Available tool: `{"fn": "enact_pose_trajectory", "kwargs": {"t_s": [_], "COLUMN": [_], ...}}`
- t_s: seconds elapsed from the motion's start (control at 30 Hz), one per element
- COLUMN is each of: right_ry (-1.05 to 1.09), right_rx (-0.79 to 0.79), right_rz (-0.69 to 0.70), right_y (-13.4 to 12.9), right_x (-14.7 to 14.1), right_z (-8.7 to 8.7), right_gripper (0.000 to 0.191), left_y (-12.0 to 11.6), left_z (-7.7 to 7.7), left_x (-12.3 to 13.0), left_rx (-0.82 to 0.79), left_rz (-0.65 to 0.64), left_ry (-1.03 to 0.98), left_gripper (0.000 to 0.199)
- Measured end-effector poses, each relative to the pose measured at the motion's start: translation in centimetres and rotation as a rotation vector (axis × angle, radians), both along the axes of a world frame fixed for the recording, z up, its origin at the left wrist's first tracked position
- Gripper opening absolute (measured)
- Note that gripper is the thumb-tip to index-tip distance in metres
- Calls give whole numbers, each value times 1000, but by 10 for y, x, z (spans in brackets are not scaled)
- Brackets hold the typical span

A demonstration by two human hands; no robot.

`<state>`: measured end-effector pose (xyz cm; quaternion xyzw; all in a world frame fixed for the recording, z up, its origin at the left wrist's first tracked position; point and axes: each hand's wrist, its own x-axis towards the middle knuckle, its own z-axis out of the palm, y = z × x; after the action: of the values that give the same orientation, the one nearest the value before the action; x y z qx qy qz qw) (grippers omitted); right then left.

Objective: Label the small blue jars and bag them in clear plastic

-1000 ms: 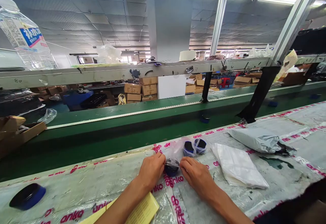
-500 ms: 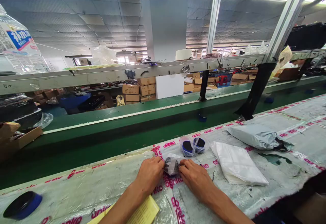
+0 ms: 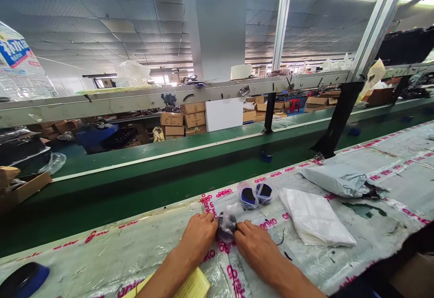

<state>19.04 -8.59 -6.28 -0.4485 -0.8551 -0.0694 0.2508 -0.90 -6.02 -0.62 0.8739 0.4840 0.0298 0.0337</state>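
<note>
Evidently left hand (image 3: 199, 234) and right hand (image 3: 257, 247) are pinching the bagged dark piece (image 3: 226, 226) from opposite sides, presumably steadying it

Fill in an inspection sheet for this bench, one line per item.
Surface: table covered in scuffed plastic with pink lettering.
Job's things: dark piece in clear plastic; two bagged blue-and-black pieces beyond it; unwrapped blue-and-black piece cut off by the picture's edge.
Clutter: white sheets, grey package, yellow paper.
Hands: left hand and right hand at either side of the dark piece, fingers bent.
Cables: nothing certain; thin dark strand near the right hand, kind unclear.
Surroundings: green belt, shelf, bottle, cardboard boxes.
</note>
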Motion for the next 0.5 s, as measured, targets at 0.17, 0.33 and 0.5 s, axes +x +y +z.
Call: {"fn": "enact_pose_trajectory", "kwargs": {"t_s": [0.17,0.33,0.5], "right_ry": [110,304,323], "right_rx": [-43,-103,-106], "right_rz": [-29,-186,-261], "right_y": [1,20,33], "right_x": [-5,-3,4], "right_z": [18,56,70], "right_gripper": [16,18,15], "left_y": [8,22,10], "left_z": [20,43,57], "left_x": [-4,-5,4], "left_rx": [-67,-61,65], "left_rz": [62,236,393], "left_ry": [-177,-355,-324], "left_gripper": [14,22,22]}}
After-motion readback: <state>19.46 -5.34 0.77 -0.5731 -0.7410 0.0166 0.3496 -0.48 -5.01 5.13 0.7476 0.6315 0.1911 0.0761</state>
